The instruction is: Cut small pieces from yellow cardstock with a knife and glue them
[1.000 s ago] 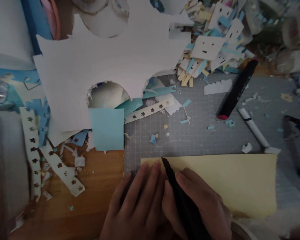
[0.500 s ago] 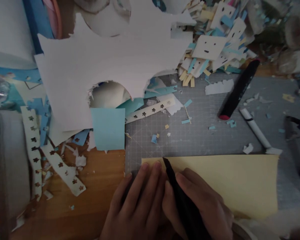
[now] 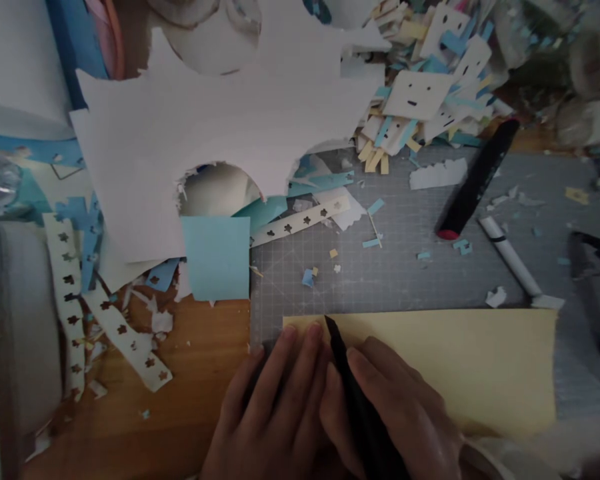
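1. Grip first: the right hand [image 3: 400,413] is closed around a slim black pen [image 3: 353,387], thumb and forefinger pinching the barrel, its tip down near the upper left corner of a pale yellow paper sheet [image 3: 470,360].
2. Just beside it, the left hand [image 3: 270,407] lies flat with its fingers spread and holds nothing. The fingertips press the sheet's left edge down.
3. The yellow sheet sits in the lower middle of the frame on a grey gridded cutting mat [image 3: 405,273], its left end under both hands.
4. Compared with a second ago, hardly anything has shifted: the pen tip is at the same corner and the flat hand has not slid. I can see no mark on the sheet, so the work at that corner looks paused or barely creeping.
5. Further out, a light blue paper square [image 3: 216,259] lies left of the mat, and a large white sheet with round cut-outs [image 3: 220,127] lies above it.
6. At upper right, a thick black marker with a red end [image 3: 475,180] lies near a heap of paper scraps [image 3: 425,73].
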`<state>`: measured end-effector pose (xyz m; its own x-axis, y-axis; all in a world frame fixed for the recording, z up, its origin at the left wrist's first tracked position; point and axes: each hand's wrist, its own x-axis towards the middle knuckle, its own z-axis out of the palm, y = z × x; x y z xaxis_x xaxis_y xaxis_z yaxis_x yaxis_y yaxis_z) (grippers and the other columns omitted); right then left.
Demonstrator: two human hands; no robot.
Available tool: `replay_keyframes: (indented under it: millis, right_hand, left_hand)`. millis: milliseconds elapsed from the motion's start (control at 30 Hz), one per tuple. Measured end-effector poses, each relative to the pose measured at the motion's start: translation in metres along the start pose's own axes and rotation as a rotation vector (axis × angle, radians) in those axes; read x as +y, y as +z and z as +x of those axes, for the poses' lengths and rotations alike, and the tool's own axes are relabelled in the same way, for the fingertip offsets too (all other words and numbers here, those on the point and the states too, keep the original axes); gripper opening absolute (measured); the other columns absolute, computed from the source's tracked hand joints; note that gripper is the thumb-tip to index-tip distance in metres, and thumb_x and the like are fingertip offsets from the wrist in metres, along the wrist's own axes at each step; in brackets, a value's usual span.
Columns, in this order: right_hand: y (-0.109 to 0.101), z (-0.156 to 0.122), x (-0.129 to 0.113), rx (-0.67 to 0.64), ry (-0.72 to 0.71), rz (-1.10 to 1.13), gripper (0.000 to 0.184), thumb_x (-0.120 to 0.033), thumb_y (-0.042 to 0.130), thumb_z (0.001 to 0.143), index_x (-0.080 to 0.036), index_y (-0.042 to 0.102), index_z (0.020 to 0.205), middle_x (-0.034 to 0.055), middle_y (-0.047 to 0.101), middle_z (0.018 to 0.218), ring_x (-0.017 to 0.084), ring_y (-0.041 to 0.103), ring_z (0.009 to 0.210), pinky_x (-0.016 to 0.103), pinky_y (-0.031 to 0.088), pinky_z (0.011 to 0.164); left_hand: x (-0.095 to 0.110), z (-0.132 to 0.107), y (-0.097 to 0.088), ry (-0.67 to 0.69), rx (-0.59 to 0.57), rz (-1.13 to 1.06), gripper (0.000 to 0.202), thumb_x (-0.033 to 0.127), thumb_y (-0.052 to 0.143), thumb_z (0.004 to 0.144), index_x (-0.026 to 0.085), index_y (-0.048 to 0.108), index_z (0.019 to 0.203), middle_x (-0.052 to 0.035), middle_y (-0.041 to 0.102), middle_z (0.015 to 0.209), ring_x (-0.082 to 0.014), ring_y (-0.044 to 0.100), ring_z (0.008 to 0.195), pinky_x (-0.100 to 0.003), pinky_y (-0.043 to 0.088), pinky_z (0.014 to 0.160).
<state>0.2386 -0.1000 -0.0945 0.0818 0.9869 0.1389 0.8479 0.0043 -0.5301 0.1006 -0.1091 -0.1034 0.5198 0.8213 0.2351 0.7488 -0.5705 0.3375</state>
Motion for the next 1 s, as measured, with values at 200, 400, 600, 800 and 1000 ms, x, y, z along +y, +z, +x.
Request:
replay_keyframes:
  millis: [200, 400, 600, 800, 1000]
  right_hand:
    - [0.0, 0.0, 0.0, 0.048, -0.112, -0.039, 0.026, -0.02, 0.044, 0.087, -0.024, 0.055, 0.063, -0.0021, 0.058, 0.052, 0.013, 0.055, 0.048, 0.028, 0.039, 0.05]
    - [-0.003, 0.005, -0.005, 0.022, -0.052, -0.075, 0.035, -0.022, 0.04, 0.09, -0.022, 0.049, 0.056, -0.0026, 0.051, 0.048, 0.01, 0.05, 0.045, 0.024, 0.037, 0.047]
    - [-0.02, 0.019, -0.007, -0.187, -0.101, -0.007, 0.032, -0.011, 0.044, 0.086, -0.021, 0.051, 0.056, -0.0033, 0.053, 0.05, 0.008, 0.05, 0.045, 0.022, 0.038, 0.048]
    - [-0.009, 0.012, -0.009, -0.014, 0.012, 0.021, 0.04, -0.015, 0.037, 0.089, -0.022, 0.047, 0.051, -0.0019, 0.05, 0.045, 0.01, 0.049, 0.043, 0.025, 0.038, 0.046]
    - [-0.005, 0.006, -0.007, -0.093, 0.006, 0.044, 0.04, -0.016, 0.037, 0.089, -0.022, 0.046, 0.05, -0.002, 0.05, 0.046, 0.01, 0.049, 0.043, 0.025, 0.037, 0.046]
  left_hand:
    - [0.0, -0.001, -0.001, 0.005, -0.03, 0.015, 0.039, 0.028, 0.041, 0.095, 0.013, 0.063, 0.123, -0.0093, 0.052, 0.142, -0.0267, 0.028, 0.144, -0.04, 0.015, 0.12]
    - [0.001, 0.001, -0.001, -0.008, -0.007, 0.011, 0.037, 0.025, 0.04, 0.096, 0.013, 0.064, 0.122, -0.0082, 0.053, 0.142, -0.025, 0.029, 0.143, -0.039, 0.015, 0.12]
    - [0.001, 0.0, -0.002, -0.008, -0.017, 0.039, 0.037, 0.023, 0.038, 0.098, 0.012, 0.064, 0.122, -0.008, 0.051, 0.144, -0.0248, 0.027, 0.144, -0.039, 0.015, 0.12]
    - [0.001, -0.002, 0.0, 0.005, -0.032, 0.051, 0.039, 0.023, 0.037, 0.098, 0.01, 0.061, 0.126, -0.0093, 0.047, 0.147, -0.0263, 0.025, 0.145, -0.04, 0.013, 0.12]
    - [0.002, 0.001, -0.001, -0.018, -0.024, 0.029, 0.04, 0.023, 0.037, 0.097, 0.008, 0.061, 0.126, -0.0105, 0.05, 0.144, -0.0261, 0.03, 0.143, -0.039, 0.015, 0.12]
